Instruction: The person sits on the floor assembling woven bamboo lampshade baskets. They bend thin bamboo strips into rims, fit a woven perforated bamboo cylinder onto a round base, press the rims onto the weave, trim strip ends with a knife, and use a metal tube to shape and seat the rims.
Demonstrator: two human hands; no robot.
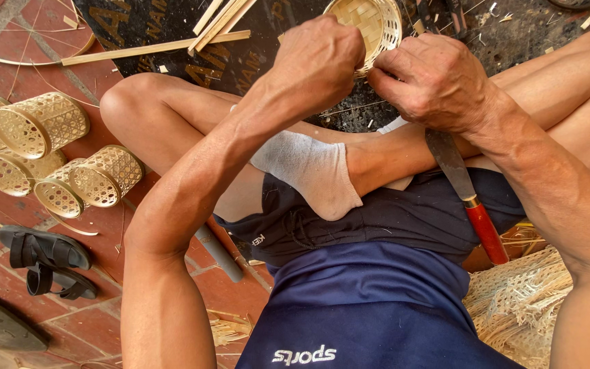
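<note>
Both closed on small woven basket [367, 24]: left hand [319, 61], right hand [428, 78], fingers pinching its rim (knife [466, 198] across lap).

Your left hand [319, 61] and right hand [431, 78] are packed tight against the small woven basket [370, 24], with your crossed legs and the grey-socked foot [312, 171] directly below, so there is hardly any room to drop straight down. To the right, the red-handled knife [469, 195] lies across your lap under the right wrist and the heap of loose woven mesh [520, 301] fills the lower corner. To the left, bare red tile opens between your knee and the cluster of finished woven cylinders [49, 150], while bamboo strips [158, 48] lie across the mat near the basket.
</note>
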